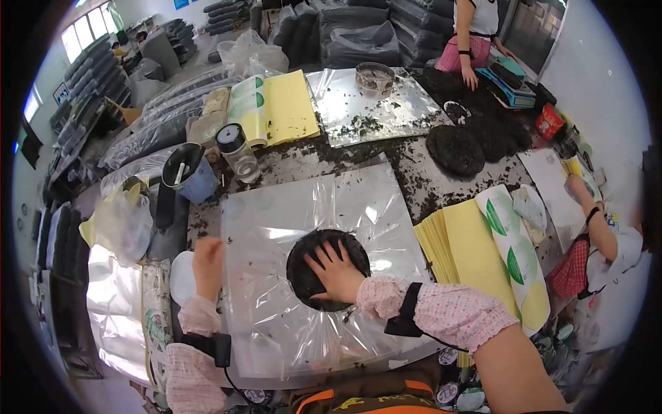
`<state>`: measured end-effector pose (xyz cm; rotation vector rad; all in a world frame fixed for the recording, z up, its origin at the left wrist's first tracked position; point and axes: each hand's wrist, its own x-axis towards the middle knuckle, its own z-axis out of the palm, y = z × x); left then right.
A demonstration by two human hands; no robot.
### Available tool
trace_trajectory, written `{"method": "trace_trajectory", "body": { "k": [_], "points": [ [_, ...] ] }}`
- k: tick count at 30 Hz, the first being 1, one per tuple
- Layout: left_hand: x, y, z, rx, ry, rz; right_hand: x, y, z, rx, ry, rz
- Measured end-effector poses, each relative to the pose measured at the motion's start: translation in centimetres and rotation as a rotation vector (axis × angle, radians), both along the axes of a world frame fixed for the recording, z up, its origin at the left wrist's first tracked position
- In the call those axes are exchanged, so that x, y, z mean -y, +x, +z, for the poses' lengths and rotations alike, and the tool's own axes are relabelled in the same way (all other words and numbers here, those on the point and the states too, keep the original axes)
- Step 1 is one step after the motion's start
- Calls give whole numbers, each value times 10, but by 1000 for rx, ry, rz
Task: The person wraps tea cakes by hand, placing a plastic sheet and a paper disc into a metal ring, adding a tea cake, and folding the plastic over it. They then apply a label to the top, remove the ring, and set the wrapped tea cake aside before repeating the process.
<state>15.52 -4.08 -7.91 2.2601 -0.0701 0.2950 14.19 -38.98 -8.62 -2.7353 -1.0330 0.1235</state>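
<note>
My right hand [338, 274] lies flat with fingers spread on a round, dark cake of dried, flaky leaf-like material [301, 252]. Under the cake is a creased sheet of clear plastic film [269, 317], spread over a pale square board. At the film's left edge my left hand [207, 259] is raised with its fingers curled in; whether anything is inside them is hidden. Beside that hand, partly covered by it, sits a white round disc [182, 279]. Both forearms wear pink patterned sleeves with black wrist straps.
A blue cup [193, 178] and a clear jar [241, 157] stand back left. Yellow paper stacks [476, 255] lie at right. More dark cakes [455, 150] and a metal sheet [345, 124] are behind. Two co-workers [476, 34] stand at the far and right sides.
</note>
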Motion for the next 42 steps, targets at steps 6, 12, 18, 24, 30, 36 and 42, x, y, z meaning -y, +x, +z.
{"method": "trace_trajectory", "body": {
  "k": [6, 12, 18, 24, 30, 36, 42],
  "points": [
    [101, -65, 1, 120, 81, -461, 5, 2, 14, -98, 145, -45],
    [148, -55, 21, 133, 21, -395, 122, -27, 84, 241, 476, -655],
    [200, -56, 12, 152, 141, -33, 202, -45, 104, -656, 886, -696],
    [203, -55, 20, 138, 171, -64, 130, -39, 68, -186, 931, -483],
    [180, -61, 49, 183, 80, -177, 25, -18, 45, 84, 792, -269],
    [202, -24, 47, 93, 24, -355, 35, -1, 50, -33, 462, -126],
    [214, -23, 35, 84, 209, -263, 49, 77, -7, -207, 1588, -747]
  ]
}}
